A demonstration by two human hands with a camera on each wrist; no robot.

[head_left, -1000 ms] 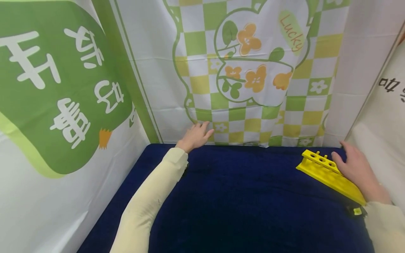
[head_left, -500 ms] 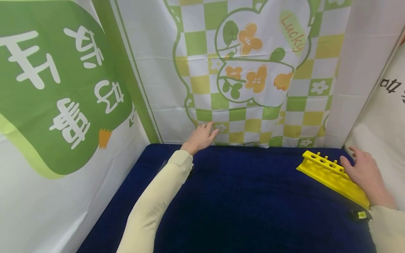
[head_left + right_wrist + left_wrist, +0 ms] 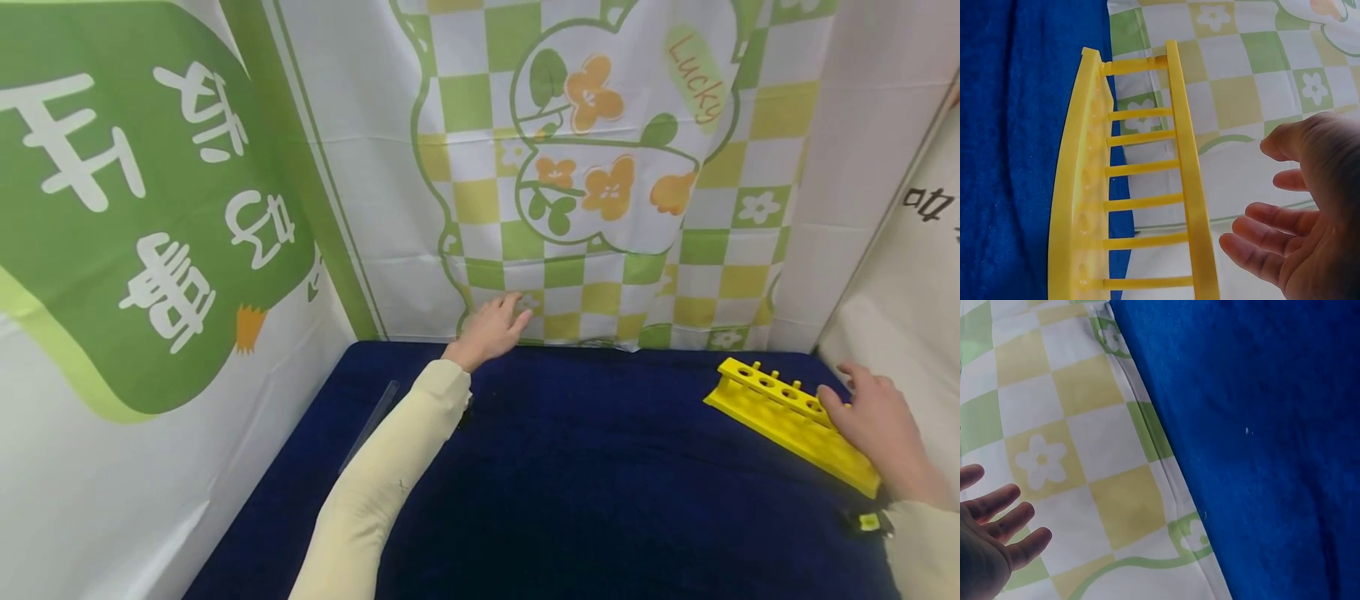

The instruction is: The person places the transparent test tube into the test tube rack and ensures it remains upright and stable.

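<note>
A yellow test tube rack [image 3: 795, 425] with round holes and upright pegs stands at the right side of the blue cloth. Beside its near end is my right hand [image 3: 881, 425], its fingers loosely bent and holding nothing. A small gap shows between the fingertips [image 3: 1233, 244] and the rack [image 3: 1192, 187] in the right wrist view. My left hand [image 3: 491, 331] hovers over the far edge of the cloth, in front of the checkered curtain, fingers spread and relaxed. Nothing lies in that hand [image 3: 988, 550] in the left wrist view. A thin clear rod or tube [image 3: 369, 427] lies left of the left forearm, partly hidden by the sleeve.
Dark blue cloth [image 3: 600, 483] covers the table. A white curtain with green and yellow checks [image 3: 562, 275] hangs along the far edge. Printed fabric walls stand at the left [image 3: 247, 442] and right [image 3: 892, 292].
Both hands have shifted right, the right one also nearer to me and away from the rack's holes. More of the clear rod shows beside the left sleeve. The rack stays in place.
</note>
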